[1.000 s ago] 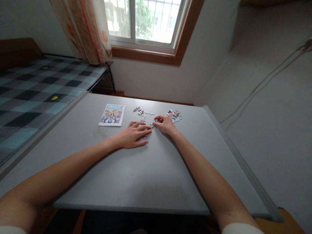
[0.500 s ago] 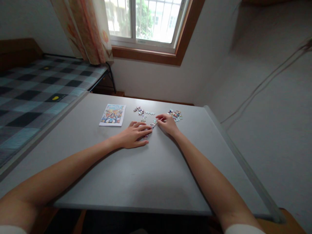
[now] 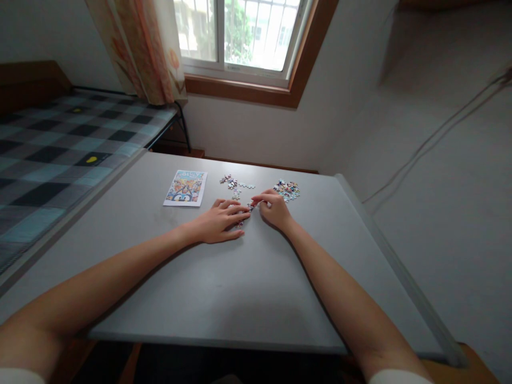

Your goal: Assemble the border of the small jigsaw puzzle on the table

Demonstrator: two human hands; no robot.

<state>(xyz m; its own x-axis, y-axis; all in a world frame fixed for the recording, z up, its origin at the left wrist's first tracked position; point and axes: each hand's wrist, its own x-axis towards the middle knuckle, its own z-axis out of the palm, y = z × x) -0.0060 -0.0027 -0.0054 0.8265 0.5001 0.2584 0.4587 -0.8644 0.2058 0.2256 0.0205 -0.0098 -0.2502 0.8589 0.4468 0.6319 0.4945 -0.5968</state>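
Note:
My left hand (image 3: 221,221) lies with fingers spread over some joined jigsaw pieces (image 3: 240,224), which it partly hides. Close to its fingertips, my right hand (image 3: 274,208) is closed in a pinch at a small jigsaw piece (image 3: 250,205), mostly covered by the fingers. Beyond the hands are a short row of linked pieces (image 3: 247,186) and a small cluster of pieces (image 3: 229,182). A larger heap of loose jigsaw pieces (image 3: 288,189) lies just past my right hand.
A printed picture card (image 3: 185,189) lies on the white table (image 3: 216,298), left of the pieces. To the left stands a bed (image 3: 80,133) with a checked cover. A wall runs along the right, with a window (image 3: 240,37) behind the table.
My right hand has moved slightly left, toward the left fingertips, and its fingers have curled in more over the pieces. The left hand has stayed in place.

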